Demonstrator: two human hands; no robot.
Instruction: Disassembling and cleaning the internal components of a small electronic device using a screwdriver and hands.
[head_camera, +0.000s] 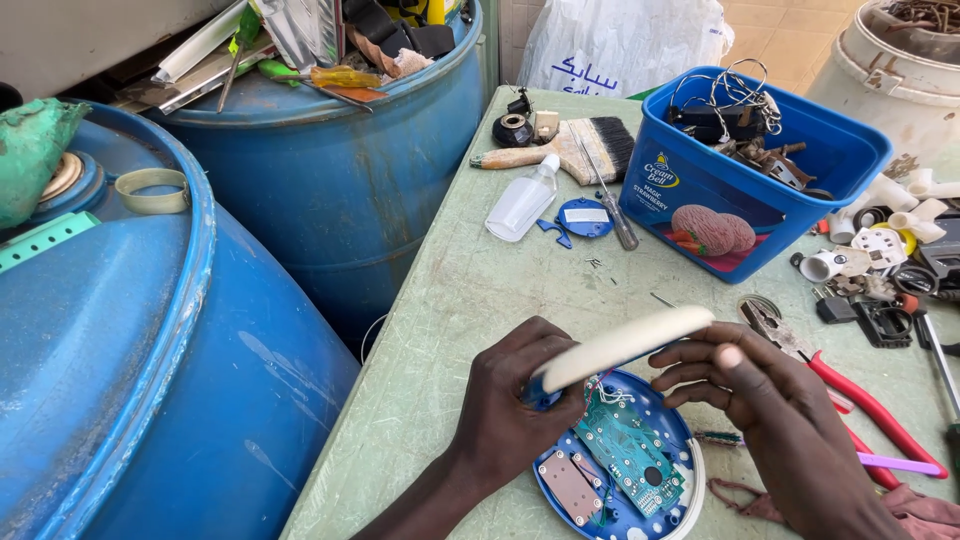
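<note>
My left hand (510, 400) grips the edge of the round blue casing (610, 500) lying open on the green counter (450, 300), its green circuit board (630, 455) showing; my right hand (745, 385) pinches the cream lid (625, 345), tilted just above the casing. Red-handled pliers (850, 395) lie just right of my hand; a blue tub (740, 170) of parts stands farther back.

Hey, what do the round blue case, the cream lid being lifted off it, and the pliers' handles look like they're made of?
The round blue case looks like moulded plastic: even colour, thin raised rim, a green circuit board inside. The cream lid, held by the left hand and right hand, also looks like smooth, matte plastic. The pliers' handles seem to have a red rubbery or plastic coating, probably over metal.
</note>
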